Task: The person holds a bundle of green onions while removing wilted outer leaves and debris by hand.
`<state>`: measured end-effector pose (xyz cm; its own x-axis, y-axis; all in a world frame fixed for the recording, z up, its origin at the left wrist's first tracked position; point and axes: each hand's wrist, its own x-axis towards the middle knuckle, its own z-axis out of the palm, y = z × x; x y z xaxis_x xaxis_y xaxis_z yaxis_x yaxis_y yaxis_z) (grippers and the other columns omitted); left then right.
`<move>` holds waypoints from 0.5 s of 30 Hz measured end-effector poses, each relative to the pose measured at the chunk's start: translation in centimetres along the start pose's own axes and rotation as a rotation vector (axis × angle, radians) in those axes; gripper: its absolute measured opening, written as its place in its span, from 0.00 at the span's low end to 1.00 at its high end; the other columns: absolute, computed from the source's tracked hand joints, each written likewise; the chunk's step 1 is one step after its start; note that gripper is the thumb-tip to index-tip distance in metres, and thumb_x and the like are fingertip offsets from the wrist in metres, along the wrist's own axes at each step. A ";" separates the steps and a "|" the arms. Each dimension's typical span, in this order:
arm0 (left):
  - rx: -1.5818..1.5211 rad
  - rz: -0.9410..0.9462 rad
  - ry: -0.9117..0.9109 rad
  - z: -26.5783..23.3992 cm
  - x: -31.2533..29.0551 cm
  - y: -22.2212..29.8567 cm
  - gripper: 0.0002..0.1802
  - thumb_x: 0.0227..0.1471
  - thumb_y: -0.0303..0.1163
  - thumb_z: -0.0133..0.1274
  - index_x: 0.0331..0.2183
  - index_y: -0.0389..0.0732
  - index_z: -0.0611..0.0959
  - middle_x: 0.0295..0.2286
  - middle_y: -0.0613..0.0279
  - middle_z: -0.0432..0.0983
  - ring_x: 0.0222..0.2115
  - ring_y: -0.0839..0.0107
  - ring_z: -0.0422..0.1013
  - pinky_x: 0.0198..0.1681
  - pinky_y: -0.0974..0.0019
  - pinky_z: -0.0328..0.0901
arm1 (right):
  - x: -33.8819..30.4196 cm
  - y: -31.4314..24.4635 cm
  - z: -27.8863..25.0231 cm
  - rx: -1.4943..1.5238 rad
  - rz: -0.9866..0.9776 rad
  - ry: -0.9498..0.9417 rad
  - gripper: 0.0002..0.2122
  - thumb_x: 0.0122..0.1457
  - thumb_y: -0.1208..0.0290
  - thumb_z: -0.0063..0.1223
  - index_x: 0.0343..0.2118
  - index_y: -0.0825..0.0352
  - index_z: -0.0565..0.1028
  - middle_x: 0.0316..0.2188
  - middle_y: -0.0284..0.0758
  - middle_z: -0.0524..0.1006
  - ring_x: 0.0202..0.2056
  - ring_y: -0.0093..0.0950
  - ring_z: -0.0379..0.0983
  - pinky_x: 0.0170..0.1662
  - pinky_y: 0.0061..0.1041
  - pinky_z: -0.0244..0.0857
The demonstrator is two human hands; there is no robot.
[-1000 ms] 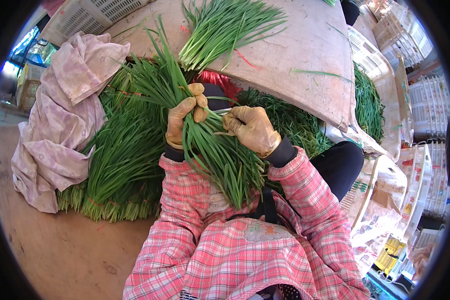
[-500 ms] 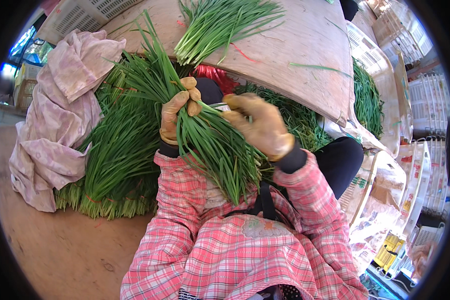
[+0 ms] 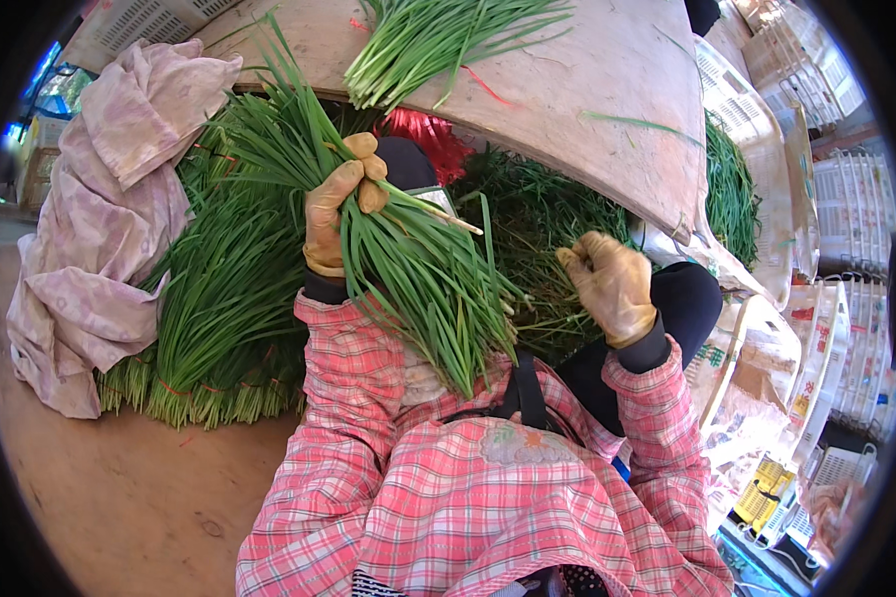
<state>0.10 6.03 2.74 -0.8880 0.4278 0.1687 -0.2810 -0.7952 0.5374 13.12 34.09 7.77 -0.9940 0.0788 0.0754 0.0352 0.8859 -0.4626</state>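
Note:
My left hand [image 3: 340, 204], in a tan glove, is closed around a loose bunch of garlic chives [image 3: 418, 284]. Its long green leaves fan out to the upper left and droop toward my lap. A few pale stalks [image 3: 448, 217] stick out to the right of the fist. My right hand [image 3: 612, 287], also gloved, is apart from the bunch with its fingers curled in. What lies inside those fingers, if anything, is hidden. Beneath and beside it is a heap of loose green leaves and stalks [image 3: 538, 249] below the board's edge.
A wooden board [image 3: 587, 90] spans the far side, bearing another chive bunch [image 3: 438, 50] and a red tie [image 3: 488, 88]. Tied bunches [image 3: 219, 308] are piled at left beside a pinkish cloth [image 3: 100, 219]. Red strands [image 3: 423, 139] hang below the board; plastic crates [image 3: 851, 209] stack at right.
My right hand has moved away from the bunch, rightward and slightly down, over the loose heap. My left hand keeps its hold, and the pale stalks beside it now show.

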 end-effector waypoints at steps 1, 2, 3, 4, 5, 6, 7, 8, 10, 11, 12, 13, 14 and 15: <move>0.037 0.017 0.013 0.1 0.0 0.0 0.13 0.56 0.28 0.45 0.44 0.36 0.72 0.29 0.61 0.74 0.19 0.79 0.63 0.22 0.74 0.62 | 0.5 -0.1 -0.2 -0.072 -0.070 0.017 0.10 0.46 0.65 0.61 0.27 0.64 0.75 0.22 0.38 0.73 0.24 0.37 0.72 0.28 0.34 0.66; 0.029 0.004 0.013 0.1 0.0 0.0 0.13 0.56 0.28 0.45 0.44 0.36 0.72 0.29 0.61 0.74 0.20 0.79 0.63 0.22 0.74 0.62 | 1.3 -0.9 -0.1 0.002 -0.175 0.093 0.10 0.46 0.65 0.60 0.28 0.64 0.75 0.23 0.39 0.74 0.25 0.37 0.72 0.29 0.34 0.66; 0.021 -0.007 0.013 0.0 0.0 -0.1 0.14 0.56 0.28 0.45 0.44 0.35 0.73 0.29 0.61 0.74 0.20 0.79 0.63 0.21 0.74 0.62 | 2.1 -2.2 0.3 0.078 -0.282 0.170 0.10 0.46 0.65 0.60 0.29 0.64 0.75 0.25 0.39 0.74 0.27 0.38 0.72 0.30 0.34 0.66; 0.012 -0.016 0.014 0.1 0.0 -0.1 0.14 0.56 0.28 0.45 0.44 0.35 0.73 0.29 0.62 0.74 0.20 0.79 0.63 0.21 0.74 0.62 | 3.0 -3.8 0.6 0.151 -0.391 0.246 0.11 0.46 0.65 0.60 0.30 0.64 0.75 0.26 0.39 0.75 0.28 0.38 0.72 0.31 0.35 0.66; 0.086 0.022 0.064 0.7 0.1 -0.2 0.14 0.56 0.28 0.45 0.44 0.35 0.73 0.29 0.62 0.74 0.19 0.79 0.63 0.21 0.74 0.62 | 3.7 -5.2 1.0 0.120 -0.438 0.215 0.12 0.46 0.64 0.60 0.31 0.64 0.75 0.27 0.39 0.74 0.29 0.38 0.72 0.31 0.35 0.66; 0.099 0.024 0.074 0.8 0.2 -0.2 0.14 0.56 0.28 0.45 0.44 0.35 0.73 0.29 0.62 0.74 0.19 0.79 0.63 0.21 0.74 0.62 | 4.3 -6.5 1.5 0.089 -0.486 0.184 0.12 0.47 0.63 0.59 0.32 0.64 0.75 0.28 0.39 0.74 0.30 0.38 0.72 0.32 0.36 0.65; 0.114 0.029 0.089 0.9 0.2 0.0 0.14 0.55 0.28 0.45 0.44 0.35 0.73 0.29 0.61 0.74 0.19 0.79 0.63 0.21 0.74 0.62 | 4.8 -7.9 2.1 0.006 -0.501 0.145 0.12 0.47 0.62 0.58 0.32 0.63 0.75 0.27 0.38 0.74 0.30 0.37 0.72 0.31 0.36 0.65; 0.126 0.029 0.099 1.0 0.3 0.0 0.14 0.55 0.28 0.45 0.44 0.35 0.73 0.29 0.61 0.74 0.19 0.79 0.63 0.21 0.73 0.62 | 5.3 -8.2 3.0 -0.057 -0.513 0.124 0.10 0.48 0.64 0.57 0.31 0.63 0.75 0.26 0.38 0.74 0.29 0.37 0.73 0.31 0.34 0.66; 0.118 0.032 0.083 1.1 0.2 0.1 0.15 0.55 0.28 0.46 0.44 0.34 0.73 0.29 0.61 0.74 0.19 0.78 0.63 0.21 0.73 0.62 | 6.0 -7.9 4.5 -0.014 -0.495 0.084 0.07 0.49 0.68 0.55 0.30 0.64 0.76 0.24 0.40 0.75 0.27 0.38 0.72 0.30 0.34 0.65; 0.095 0.020 0.074 0.6 0.2 0.0 0.15 0.55 0.27 0.46 0.44 0.34 0.73 0.29 0.60 0.74 0.19 0.78 0.63 0.21 0.73 0.62 | 6.1 -7.6 4.9 0.157 -0.455 0.067 0.06 0.50 0.70 0.54 0.30 0.65 0.77 0.24 0.39 0.75 0.25 0.35 0.71 0.28 0.31 0.65; 0.072 0.008 0.065 0.2 0.4 0.1 0.15 0.55 0.27 0.46 0.44 0.34 0.73 0.29 0.60 0.74 0.19 0.78 0.63 0.21 0.73 0.62 | 6.1 -7.3 5.2 0.328 -0.412 0.049 0.05 0.51 0.72 0.54 0.31 0.65 0.77 0.24 0.38 0.76 0.23 0.32 0.70 0.27 0.28 0.64; 0.085 0.026 0.045 -0.1 0.3 0.0 0.15 0.54 0.27 0.46 0.45 0.33 0.73 0.29 0.59 0.75 0.19 0.78 0.63 0.21 0.73 0.62 | 5.9 -7.1 5.3 0.496 -0.364 0.021 0.05 0.52 0.74 0.53 0.31 0.66 0.77 0.24 0.37 0.77 0.20 0.29 0.69 0.25 0.25 0.63; 0.086 0.030 0.034 -0.3 0.3 -0.1 0.16 0.54 0.27 0.46 0.45 0.33 0.73 0.29 0.59 0.75 0.19 0.78 0.64 0.21 0.73 0.62 | 6.0 -7.2 5.3 0.662 -0.215 -0.091 0.05 0.52 0.76 0.52 0.31 0.68 0.77 0.24 0.36 0.77 0.20 0.26 0.68 0.25 0.22 0.62; 0.088 0.033 0.023 -0.4 0.4 0.0 0.16 0.54 0.27 0.46 0.45 0.33 0.73 0.29 0.59 0.75 0.19 0.77 0.64 0.21 0.74 0.62 | 6.0 -7.4 5.0 0.823 -0.059 -0.203 0.04 0.53 0.77 0.51 0.30 0.70 0.77 0.23 0.36 0.77 0.19 0.23 0.67 0.24 0.20 0.61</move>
<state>-0.35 6.04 2.49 -0.9049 0.3907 0.1688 -0.2189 -0.7675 0.6025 6.35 25.73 7.19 -0.9939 -0.1103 -0.0036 -0.0258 0.2646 -0.9640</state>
